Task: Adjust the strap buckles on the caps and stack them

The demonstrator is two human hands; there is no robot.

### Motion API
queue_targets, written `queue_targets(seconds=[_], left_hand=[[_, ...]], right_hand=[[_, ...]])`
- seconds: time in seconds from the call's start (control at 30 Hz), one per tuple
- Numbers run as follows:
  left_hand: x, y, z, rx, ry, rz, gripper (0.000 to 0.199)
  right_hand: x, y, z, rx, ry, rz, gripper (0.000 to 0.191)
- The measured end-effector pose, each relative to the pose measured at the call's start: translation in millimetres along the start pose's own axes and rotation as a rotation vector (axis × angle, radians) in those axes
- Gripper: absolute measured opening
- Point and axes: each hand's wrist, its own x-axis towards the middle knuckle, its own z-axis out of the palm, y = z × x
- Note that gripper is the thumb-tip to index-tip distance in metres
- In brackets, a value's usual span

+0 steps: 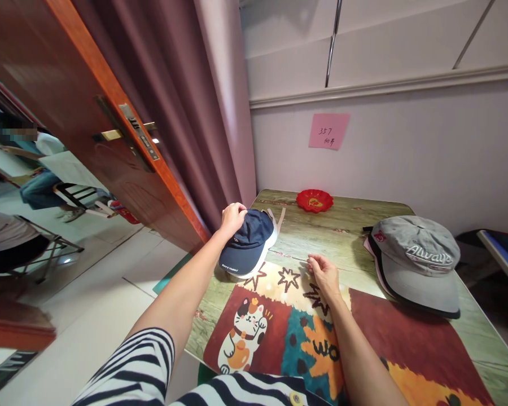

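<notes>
My left hand (pixel 233 218) grips the crown of a navy baseball cap (pixel 245 242), its fingers closed on the cloth. This cap lies at the left side of the table, with small white lettering on its brim. A white brim edge shows from under it, and pale straps stick out behind. Over the upper edge of a patterned mat (pixel 271 316) my right hand (pixel 324 273) rests with loosely bent fingers, holding nothing. To its right sits a grey cap (pixel 419 254) with white embroidered lettering, stacked on darker and pink caps that show only at their edges.
A red scalloped dish (pixel 315 201) stands at the table's back edge. Above it a pink note (pixel 328 131) is stuck to the wall. A wooden door (pixel 110 113) and a purple curtain (pixel 169 84) border the left side. Beyond the door a person (pixel 46 146) is seated.
</notes>
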Motion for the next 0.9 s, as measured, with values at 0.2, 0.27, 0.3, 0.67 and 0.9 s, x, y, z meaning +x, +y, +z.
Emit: queue_targets(seconds=[0.2, 0.27, 0.3, 0.67, 0.9], left_hand=[[3, 10, -22.5, -0.022, 0.004, 0.046, 0.015], [4, 15, -32.7, -0.031, 0.001, 0.062, 0.015], [4, 18, -38.3, -0.035, -0.002, 0.070, 0.015], [-30, 117, -98.8, -0.194, 0.039, 0.346, 0.018], [-59, 166, -66.8, -0.653, -0.213, 0.266, 0.019]], right_hand=[[-3, -4, -1, 0.058, 0.003, 0.015, 0.054], [-4, -8, 0, 0.083, 0.011, 0.020, 0.054], [-4, -10, 0, 0.098, 0.015, 0.024, 0.054], [-14, -78, -3, 0.373, -0.148, 0.078, 0.051], [-26, -110, -10, 0.454, -0.329, 0.020, 0.064]])
